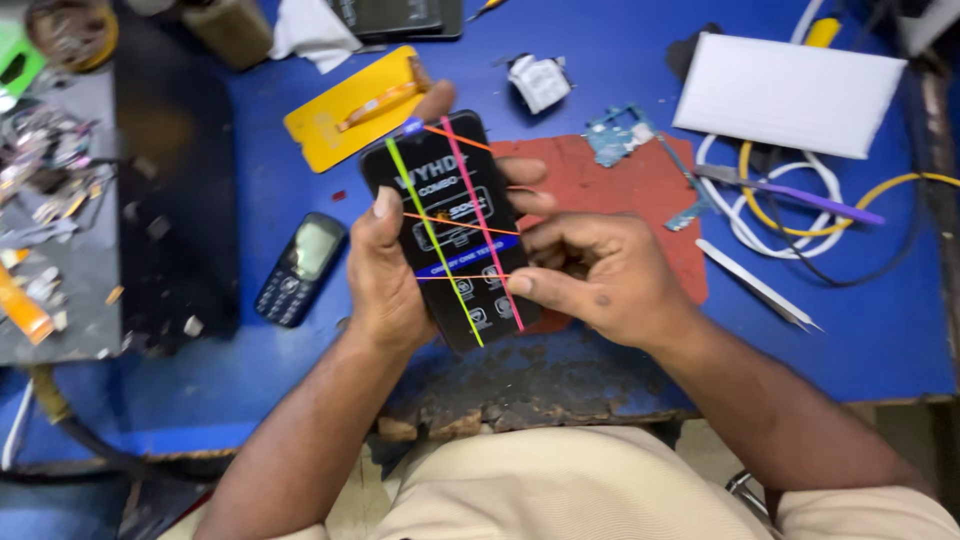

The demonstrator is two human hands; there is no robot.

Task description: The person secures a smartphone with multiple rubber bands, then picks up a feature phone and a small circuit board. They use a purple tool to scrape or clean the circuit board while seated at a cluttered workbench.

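Both hands clamped on black phone screen (452,228) — left hand (385,275) gripping its edge, right hand (590,275) perhaps pinching the other, above blue table (860,330)

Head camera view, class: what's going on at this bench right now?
A person holds a black phone screen panel, bound with coloured rubber bands, above a blue workbench. The left hand grips its left edge; the right hand pinches its right edge. A small keypad phone lies left, tweezers right, a yellow panel behind.

Phone repair workshop: circuit boards (618,135), tweezers (757,284), cables (800,215) on worn bench (880,330).
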